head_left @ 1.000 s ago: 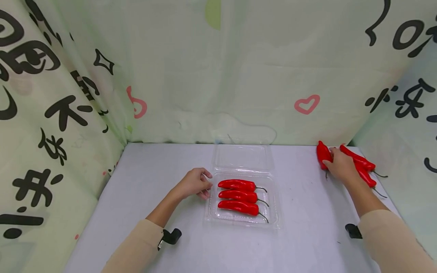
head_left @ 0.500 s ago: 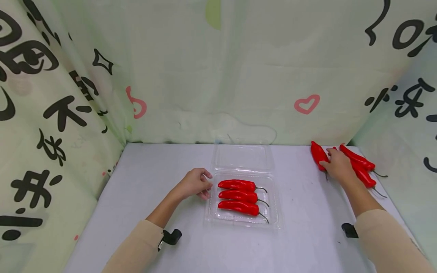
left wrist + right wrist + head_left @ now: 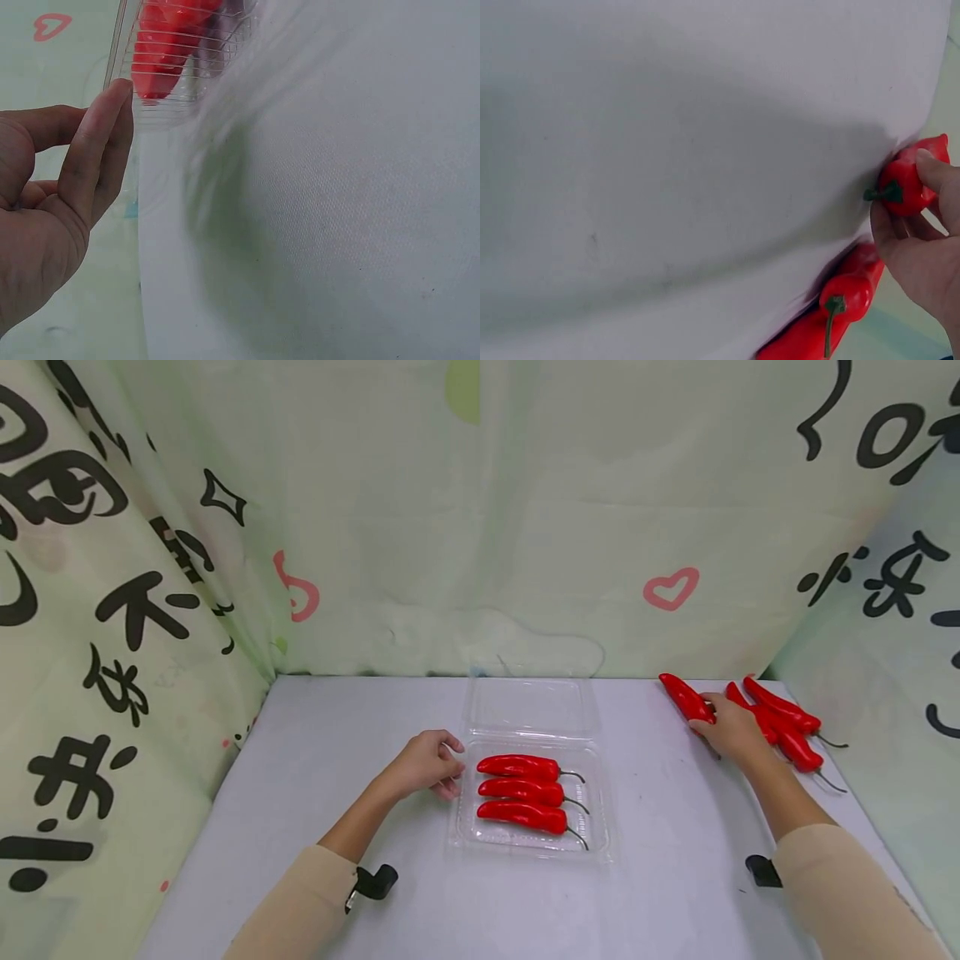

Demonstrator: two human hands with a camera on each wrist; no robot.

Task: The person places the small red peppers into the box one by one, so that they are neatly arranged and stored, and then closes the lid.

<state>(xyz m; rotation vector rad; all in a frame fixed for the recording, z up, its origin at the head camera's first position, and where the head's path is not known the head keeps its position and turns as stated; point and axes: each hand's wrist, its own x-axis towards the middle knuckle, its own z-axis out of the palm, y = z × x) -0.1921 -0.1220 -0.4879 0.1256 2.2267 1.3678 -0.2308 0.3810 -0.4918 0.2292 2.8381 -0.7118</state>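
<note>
In the head view my right hand point(image 3: 731, 727) grips a red chili pepper point(image 3: 681, 695) at the table's back right. The right wrist view shows that pepper's green stem point(image 3: 885, 193) pointing away from the thumb and fingers. Beside this hand lie several more red chili peppers point(image 3: 797, 720). At mid-table a clear plastic clamshell box point(image 3: 600, 827) stands with its lid point(image 3: 534, 706) folded back. Three red chili peppers point(image 3: 521, 791) lie side by side inside it, stems to the right. My left hand point(image 3: 431, 764) touches the box's left edge with its fingertips point(image 3: 116, 94).
A white cloth covers the table point(image 3: 360, 702). Pale green printed curtains point(image 3: 375, 527) rise directly behind it and on both sides. Black straps with small devices point(image 3: 377, 882) sit at both wrists.
My right hand has drawn the gripped pepper leftward, away from the loose peppers, and its tip now slants further left. The left hand and the box have stayed in place.
</note>
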